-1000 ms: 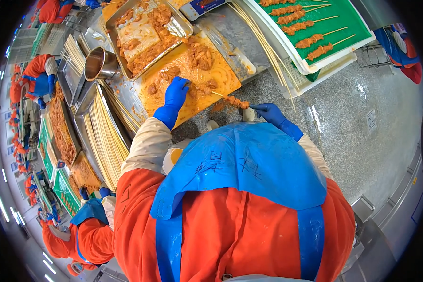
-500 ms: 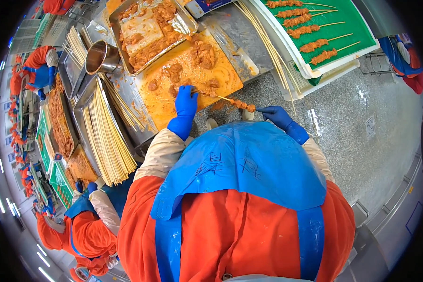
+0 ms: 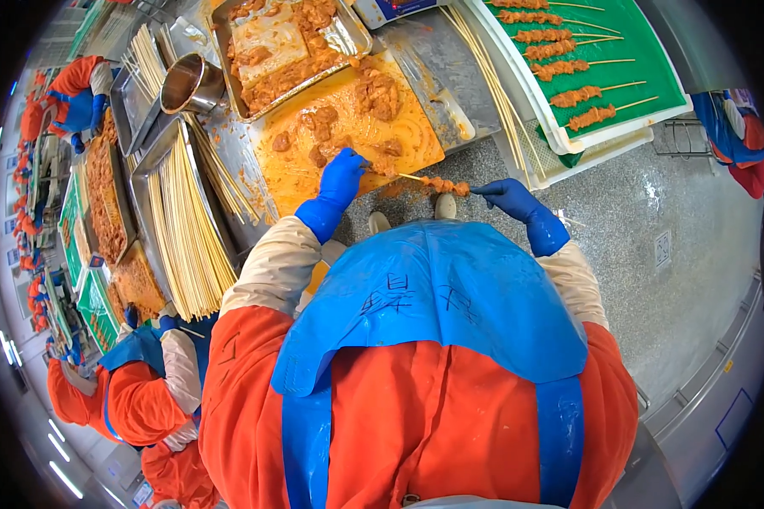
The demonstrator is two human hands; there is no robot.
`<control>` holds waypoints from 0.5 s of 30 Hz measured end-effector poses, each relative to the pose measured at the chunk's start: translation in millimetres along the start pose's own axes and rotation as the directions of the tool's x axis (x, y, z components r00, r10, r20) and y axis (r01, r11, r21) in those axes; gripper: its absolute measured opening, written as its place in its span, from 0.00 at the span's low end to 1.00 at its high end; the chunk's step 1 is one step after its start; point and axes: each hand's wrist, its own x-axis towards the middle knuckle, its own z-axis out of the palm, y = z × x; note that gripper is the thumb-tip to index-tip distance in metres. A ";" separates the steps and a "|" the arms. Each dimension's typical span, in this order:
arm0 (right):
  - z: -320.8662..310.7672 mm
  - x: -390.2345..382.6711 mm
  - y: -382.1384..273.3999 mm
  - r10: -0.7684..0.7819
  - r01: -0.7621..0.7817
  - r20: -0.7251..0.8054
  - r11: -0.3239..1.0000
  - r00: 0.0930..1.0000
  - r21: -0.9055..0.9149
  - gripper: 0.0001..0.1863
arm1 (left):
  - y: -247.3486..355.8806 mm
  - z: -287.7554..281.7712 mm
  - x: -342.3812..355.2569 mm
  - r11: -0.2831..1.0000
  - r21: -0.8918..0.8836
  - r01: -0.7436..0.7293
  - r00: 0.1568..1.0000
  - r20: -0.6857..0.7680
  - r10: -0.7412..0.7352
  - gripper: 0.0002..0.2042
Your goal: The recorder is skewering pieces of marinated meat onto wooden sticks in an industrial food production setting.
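The meat skewer (image 3: 446, 185) crosses the near edge of the yellow cutting board (image 3: 418, 136) beside its right corner, the meat-laden part out past that edge; the right hand (image 3: 511, 202) has its fingers drawn together, pinching the outer end; the left hand (image 3: 341, 182) curls at the board's near edge by the inner end, though I cannot tell how far its fingers close or whether they grip meat or wood; it should be light, the thin stick (image 3: 411, 177) stiff but breakable, the meat soft and slippery, so the bare wood looks the surest hold
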 end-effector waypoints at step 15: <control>66.2 -22.0 -9.5 0.023 -0.016 -0.059 0.993 0.998 0.119 0.22 | -33.5 -31.5 23.9 0.981 -0.185 0.053 0.958 -0.269 -0.102 0.11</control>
